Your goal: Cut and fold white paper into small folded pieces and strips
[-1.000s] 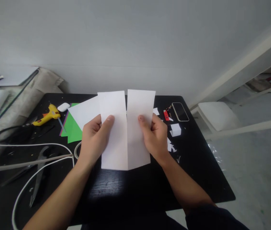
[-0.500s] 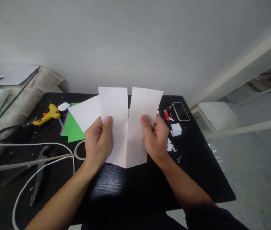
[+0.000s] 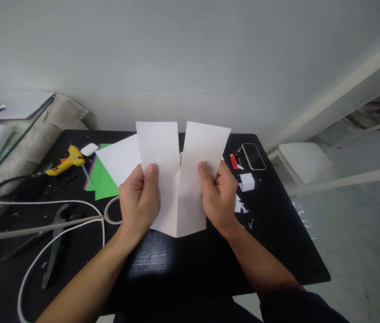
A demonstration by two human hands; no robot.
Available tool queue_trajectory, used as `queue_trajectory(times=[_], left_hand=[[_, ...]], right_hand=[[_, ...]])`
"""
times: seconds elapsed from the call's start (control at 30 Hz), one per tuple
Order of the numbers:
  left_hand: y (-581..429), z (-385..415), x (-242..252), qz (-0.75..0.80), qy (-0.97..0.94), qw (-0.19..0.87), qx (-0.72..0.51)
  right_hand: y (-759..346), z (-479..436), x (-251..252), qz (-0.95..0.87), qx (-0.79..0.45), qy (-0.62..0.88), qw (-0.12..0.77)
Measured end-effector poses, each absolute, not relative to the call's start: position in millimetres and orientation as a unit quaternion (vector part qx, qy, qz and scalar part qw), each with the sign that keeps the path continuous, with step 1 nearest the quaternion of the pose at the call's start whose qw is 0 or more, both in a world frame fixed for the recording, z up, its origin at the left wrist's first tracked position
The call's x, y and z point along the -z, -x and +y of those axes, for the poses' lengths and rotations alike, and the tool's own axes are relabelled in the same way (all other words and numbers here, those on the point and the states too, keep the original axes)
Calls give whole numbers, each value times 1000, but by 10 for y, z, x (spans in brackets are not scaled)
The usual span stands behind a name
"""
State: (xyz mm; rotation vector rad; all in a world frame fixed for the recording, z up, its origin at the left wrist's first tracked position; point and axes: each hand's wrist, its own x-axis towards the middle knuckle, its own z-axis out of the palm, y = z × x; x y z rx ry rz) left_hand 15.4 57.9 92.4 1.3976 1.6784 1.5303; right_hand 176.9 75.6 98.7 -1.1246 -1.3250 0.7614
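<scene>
A white paper (image 3: pixel 166 193), split from its top edge to about the middle and creased down the centre, is held up over the black table (image 3: pixel 190 269). My left hand (image 3: pixel 139 197) pinches its left side, the thumb lying on the near face. On the right side my right hand (image 3: pixel 219 193) grips it the same way. The two upper flaps spread apart in a V, while the lower part stays joined at the crease. The fingers behind the paper are mostly hidden.
Left on the table are a yellow glue gun (image 3: pixel 71 160), green sheets (image 3: pixel 104 181), a white sheet (image 3: pixel 119 154), white cables (image 3: pixel 58 202) and scissors (image 3: pixel 53 255). To the right lie a phone (image 3: pixel 253 156), a red lighter (image 3: pixel 233 161), a small folded paper piece (image 3: pixel 247 181) and paper scraps (image 3: pixel 240 206).
The upper flaps of the paper have spread slightly farther apart. Both hands keep their grip and have hardly moved.
</scene>
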Motion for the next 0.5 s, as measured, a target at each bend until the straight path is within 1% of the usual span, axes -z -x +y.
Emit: queue_trajectory(times=[0.5], left_hand=[[-151,590,-883,598,-516,209,-576]], right_hand=[[-1758,763,-955,-573,-290,479,599]])
